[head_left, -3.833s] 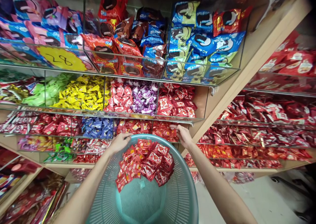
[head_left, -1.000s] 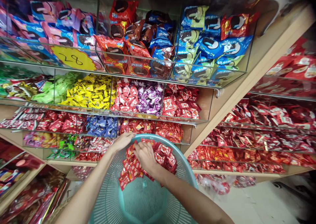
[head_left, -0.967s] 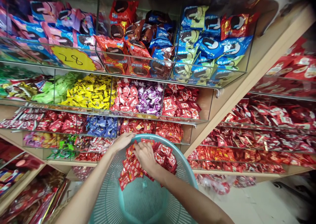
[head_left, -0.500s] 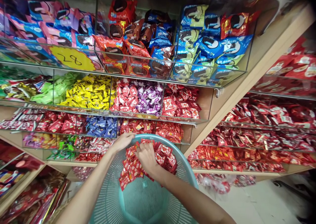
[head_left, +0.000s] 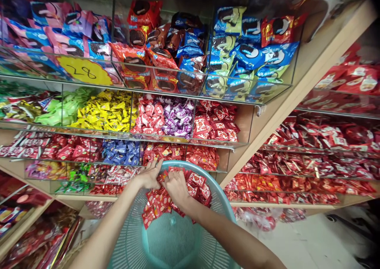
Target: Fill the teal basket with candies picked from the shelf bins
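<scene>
Tilted toward the shelves, a teal plastic basket (head_left: 130,229) holds a heap of red candy packets (head_left: 157,207) against its far wall. My right hand (head_left: 177,186) is inside it, fingers curled down into the packets; the fingertips are hidden among them. At the basket's far left rim is my left hand (head_left: 149,175), its fingers apart, close beside the right hand and the edge of the heap. What lies under the left palm cannot be seen.
Clear-fronted shelf bins of wrapped sweets face me, including yellow candies (head_left: 105,112) and purple candies (head_left: 179,116). Above them are cookie packs (head_left: 251,55) and a yellow price tag (head_left: 84,70) reading 28. A wooden shelf post (head_left: 297,99) slants at right.
My left hand has come off the rim edge and moved down and slightly right, toward the packets, with its fingers spreading. My right hand has hardly moved.
</scene>
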Motion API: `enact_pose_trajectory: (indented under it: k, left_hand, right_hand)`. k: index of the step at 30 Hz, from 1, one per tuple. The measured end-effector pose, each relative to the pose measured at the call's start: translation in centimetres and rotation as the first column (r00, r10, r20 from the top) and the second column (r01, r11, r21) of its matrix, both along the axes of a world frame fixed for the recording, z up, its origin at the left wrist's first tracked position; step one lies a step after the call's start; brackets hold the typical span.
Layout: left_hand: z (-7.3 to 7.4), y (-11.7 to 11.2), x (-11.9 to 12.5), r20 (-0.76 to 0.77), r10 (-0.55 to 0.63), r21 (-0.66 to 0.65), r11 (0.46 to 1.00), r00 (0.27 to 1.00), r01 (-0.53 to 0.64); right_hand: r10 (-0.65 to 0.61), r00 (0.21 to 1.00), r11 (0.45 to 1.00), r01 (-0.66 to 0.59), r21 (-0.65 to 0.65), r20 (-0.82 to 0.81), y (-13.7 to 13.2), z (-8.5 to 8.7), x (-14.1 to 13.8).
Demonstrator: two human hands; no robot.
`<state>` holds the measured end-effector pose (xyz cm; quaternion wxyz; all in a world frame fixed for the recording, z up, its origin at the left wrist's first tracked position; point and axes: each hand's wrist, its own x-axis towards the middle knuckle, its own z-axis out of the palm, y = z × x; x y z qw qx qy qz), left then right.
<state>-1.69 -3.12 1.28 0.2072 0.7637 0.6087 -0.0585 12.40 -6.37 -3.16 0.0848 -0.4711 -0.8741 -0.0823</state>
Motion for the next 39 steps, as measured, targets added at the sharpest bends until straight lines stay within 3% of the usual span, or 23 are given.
enact_pose_trajectory:
  k: [6, 15, 22, 24, 26, 29, 33, 36, 39]
  left_hand:
    - [0.0, -0.3, 0.6, -0.098, 0.009, 0.036, 0.999, 0.995, -0.006]
    - [0.0, -0.5, 0.7, -0.09, 0.018, 0.095, 0.995, 0.996, -0.01]
    - [0.0, -0.3, 0.7, -0.079, 0.025, 0.078, 0.997, 0.997, -0.019]
    - [0.0, -0.2, 0.7, -0.078, 0.038, 0.075, 0.997, 0.996, -0.032]
    - [0.0, -0.2, 0.7, -0.077, 0.038, 0.06, 0.998, 0.996, -0.033]
    - [0.0, -0.2, 0.7, -0.071, 0.031, 0.05, 0.998, 0.997, -0.028]
    - [0.2, -0.4, 0.7, -0.062, 0.028, 0.075, 0.997, 0.998, -0.023]
    - [0.4, -0.6, 0.8, -0.073, 0.029, 0.075, 0.997, 0.997, -0.024]
    - [0.6, -0.7, 0.9, -0.074, 0.026, 0.077, 0.997, 0.997, -0.02]
  right_hand:
    - [0.028, 1.0, 0.998, -0.027, -0.057, 0.012, -0.2, 0.7, 0.1]
    - [0.029, 0.998, 1.0, -0.028, 0.014, -0.052, -0.8, 0.5, 0.0]
    - [-0.103, 0.957, 0.992, 0.118, 0.039, -0.272, 0.7, 3.4, 5.2]
    - [-0.088, 0.956, 0.993, 0.106, 0.049, -0.281, 0.3, 3.7, 6.4]
    - [-0.007, 0.975, 1.0, 0.012, 0.02, -0.224, -1.1, 3.0, 6.7]
    - [0.13, 0.986, 0.989, -0.137, -0.062, -0.106, -4.1, 0.5, 5.4]
    - [0.152, 0.988, 0.986, -0.149, -0.072, 0.032, -6.3, -2.3, 3.4]
    - [0.157, 0.98, 0.983, -0.143, -0.114, 0.122, -6.2, -2.8, 2.7]
    - [0.184, 0.976, 0.967, -0.16, -0.199, 0.114, -6.0, -2.5, 1.9]
